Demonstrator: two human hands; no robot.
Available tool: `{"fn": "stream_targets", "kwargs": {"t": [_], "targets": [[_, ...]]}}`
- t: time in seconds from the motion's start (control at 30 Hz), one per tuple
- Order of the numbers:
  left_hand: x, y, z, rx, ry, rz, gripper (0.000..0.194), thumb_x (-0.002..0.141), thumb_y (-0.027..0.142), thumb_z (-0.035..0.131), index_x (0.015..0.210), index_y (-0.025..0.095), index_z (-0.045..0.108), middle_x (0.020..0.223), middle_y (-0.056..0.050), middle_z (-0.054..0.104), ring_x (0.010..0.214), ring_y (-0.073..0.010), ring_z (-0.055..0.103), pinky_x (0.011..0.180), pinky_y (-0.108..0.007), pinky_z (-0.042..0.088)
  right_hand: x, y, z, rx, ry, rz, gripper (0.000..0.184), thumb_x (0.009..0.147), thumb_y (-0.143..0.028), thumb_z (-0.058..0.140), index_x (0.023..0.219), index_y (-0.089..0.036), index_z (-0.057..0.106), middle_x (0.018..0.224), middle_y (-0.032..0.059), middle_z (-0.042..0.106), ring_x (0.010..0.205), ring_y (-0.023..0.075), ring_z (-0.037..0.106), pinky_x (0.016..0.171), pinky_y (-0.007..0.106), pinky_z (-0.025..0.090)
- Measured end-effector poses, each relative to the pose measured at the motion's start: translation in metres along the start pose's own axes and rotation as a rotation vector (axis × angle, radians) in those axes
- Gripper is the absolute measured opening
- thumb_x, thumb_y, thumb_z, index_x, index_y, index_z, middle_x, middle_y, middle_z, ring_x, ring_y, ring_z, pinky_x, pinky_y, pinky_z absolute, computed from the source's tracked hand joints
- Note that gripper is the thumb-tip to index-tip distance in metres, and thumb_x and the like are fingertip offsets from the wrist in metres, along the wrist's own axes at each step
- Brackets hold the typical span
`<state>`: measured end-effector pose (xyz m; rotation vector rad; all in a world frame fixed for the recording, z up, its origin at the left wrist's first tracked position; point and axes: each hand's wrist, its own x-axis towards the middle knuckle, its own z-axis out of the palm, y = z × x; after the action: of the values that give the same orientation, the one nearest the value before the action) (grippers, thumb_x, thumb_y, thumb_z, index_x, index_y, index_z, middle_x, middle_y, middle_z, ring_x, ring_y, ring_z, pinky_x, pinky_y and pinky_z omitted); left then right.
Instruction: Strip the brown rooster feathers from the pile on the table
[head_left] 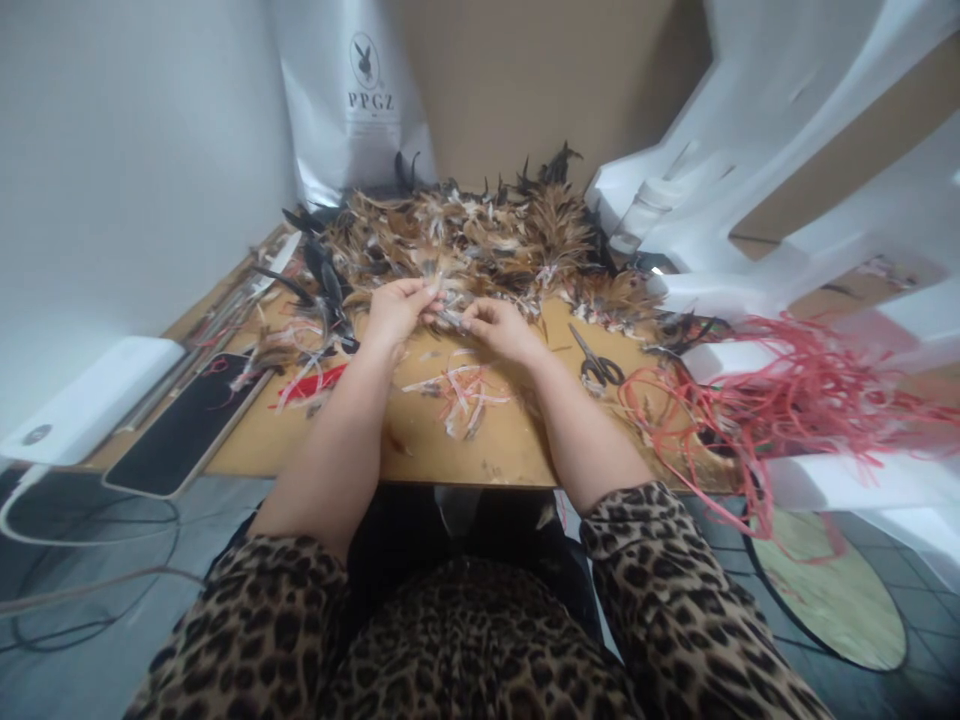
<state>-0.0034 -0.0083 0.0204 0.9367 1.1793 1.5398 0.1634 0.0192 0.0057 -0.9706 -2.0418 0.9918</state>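
Over the near edge of a large heap of brown and black feathers (457, 235), my two hands are close together. My left hand (397, 312) is closed in a pinch on a small pale feather (436, 284). A short gap to the right, my right hand (501, 328) has thumb and fingers pinched at the lower end of the same small bunch; what exactly lies between these fingertips is too small to make out. Below the hands, pink and white strips (469, 395) lie scattered on the wooden table (450, 455). Black-handled scissors (598, 365) rest open to the right of my right hand.
On the left are a phone (187, 425), a white power bank (94, 400) with a cable, and a red piece (311, 382). Pink-red strands (810, 400) spill over the right edge. A silvery bag (360, 130) stands behind, and a round board (832, 590) is low right.
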Motion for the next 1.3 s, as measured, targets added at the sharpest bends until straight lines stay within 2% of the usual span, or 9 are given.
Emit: {"fn": "stream_targets", "kwargs": {"t": [0.13, 0.33, 0.6, 0.7, 0.83, 0.9, 0.97, 1.13, 1.3], "targets": [[-0.004, -0.004, 0.003, 0.151, -0.142, 0.069, 0.018, 0.06, 0.025, 0.075, 0.069, 0.011, 0.067, 0.063, -0.005, 0.066, 0.051, -0.0074, 0.057, 0.047, -0.016, 0.043, -0.004, 0.005, -0.01, 0.179, -0.047, 0.064, 0.019, 0.072, -0.034, 0.057, 0.074, -0.016, 0.056, 0.058, -0.0036, 0.052, 0.051, 0.0074, 0.04, 0.051, 0.02, 0.029], [-0.007, -0.007, 0.005, 0.258, -0.244, 0.045, 0.012, 0.061, 0.02, 0.074, 0.064, 0.011, 0.067, 0.055, -0.004, 0.064, 0.046, -0.0077, 0.054, 0.045, -0.016, 0.042, -0.002, 0.005, -0.012, 0.086, -0.114, -0.026, 0.015, 0.071, -0.03, 0.055, 0.07, -0.014, 0.056, 0.06, -0.0036, 0.049, 0.055, 0.0071, 0.04, 0.053, 0.019, 0.03], [-0.009, -0.009, 0.006, 0.301, -0.316, -0.065, 0.011, 0.066, 0.02, 0.071, 0.069, 0.009, 0.068, 0.061, -0.01, 0.067, 0.047, -0.0096, 0.058, 0.044, -0.017, 0.043, 0.001, 0.006, -0.013, 0.023, -0.019, 0.043, 0.018, 0.07, -0.03, 0.057, 0.063, -0.014, 0.057, 0.055, -0.003, 0.05, 0.053, 0.0074, 0.04, 0.053, 0.021, 0.031], [-0.007, -0.011, 0.006, 0.242, -0.274, -0.058, 0.013, 0.067, 0.02, 0.072, 0.068, 0.008, 0.067, 0.062, -0.009, 0.067, 0.046, -0.0083, 0.057, 0.046, -0.017, 0.045, 0.006, 0.012, -0.012, 0.121, 0.155, 0.035, 0.018, 0.069, -0.031, 0.058, 0.071, -0.014, 0.06, 0.063, -0.0017, 0.057, 0.058, 0.0089, 0.046, 0.059, 0.022, 0.038], [-0.003, -0.013, 0.006, 0.067, -0.131, -0.09, 0.015, 0.067, 0.02, 0.072, 0.07, 0.007, 0.065, 0.063, -0.007, 0.067, 0.048, -0.007, 0.059, 0.048, -0.015, 0.046, 0.012, 0.016, -0.017, 0.203, 0.626, 0.003, 0.021, 0.071, -0.035, 0.058, 0.075, -0.015, 0.059, 0.07, -0.0008, 0.06, 0.065, 0.0097, 0.051, 0.068, 0.024, 0.042], [-0.001, -0.014, 0.006, -0.027, -0.078, -0.107, 0.016, 0.067, 0.02, 0.072, 0.072, 0.007, 0.064, 0.064, -0.006, 0.067, 0.05, -0.0064, 0.059, 0.05, -0.015, 0.047, 0.011, 0.012, -0.018, 0.212, 0.754, -0.011, 0.024, 0.072, -0.039, 0.056, 0.073, -0.015, 0.058, 0.07, -0.0007, 0.059, 0.066, 0.0099, 0.051, 0.069, 0.024, 0.043], [0.0, -0.015, 0.007, -0.094, -0.04, -0.103, 0.016, 0.068, 0.02, 0.072, 0.073, 0.007, 0.064, 0.065, -0.006, 0.067, 0.051, -0.0062, 0.059, 0.052, -0.015, 0.047, 0.008, 0.005, -0.014, 0.219, 0.734, -0.007, 0.027, 0.072, -0.042, 0.057, 0.07, -0.015, 0.058, 0.067, -0.0009, 0.058, 0.064, 0.0098, 0.05, 0.067, 0.024, 0.043], [-0.002, -0.017, 0.011, -0.151, -0.062, -0.079, 0.015, 0.068, 0.019, 0.072, 0.074, 0.008, 0.063, 0.064, -0.005, 0.066, 0.051, -0.0057, 0.059, 0.051, -0.014, 0.046, 0.001, -0.012, 0.01, 0.287, 0.398, 0.092, 0.034, 0.065, -0.048, 0.064, 0.061, -0.015, 0.058, 0.057, -0.0016, 0.056, 0.055, 0.009, 0.047, 0.057, 0.023, 0.04], [-0.005, -0.017, 0.015, -0.147, -0.112, -0.09, 0.016, 0.067, 0.02, 0.072, 0.074, 0.008, 0.064, 0.06, -0.004, 0.065, 0.051, -0.006, 0.059, 0.051, -0.014, 0.046, 0.004, -0.008, 0.021, 0.469, 0.405, 0.141, 0.034, 0.058, -0.047, 0.069, 0.065, -0.016, 0.056, 0.061, -0.0022, 0.059, 0.057, 0.0084, 0.05, 0.057, 0.022, 0.041]]}}
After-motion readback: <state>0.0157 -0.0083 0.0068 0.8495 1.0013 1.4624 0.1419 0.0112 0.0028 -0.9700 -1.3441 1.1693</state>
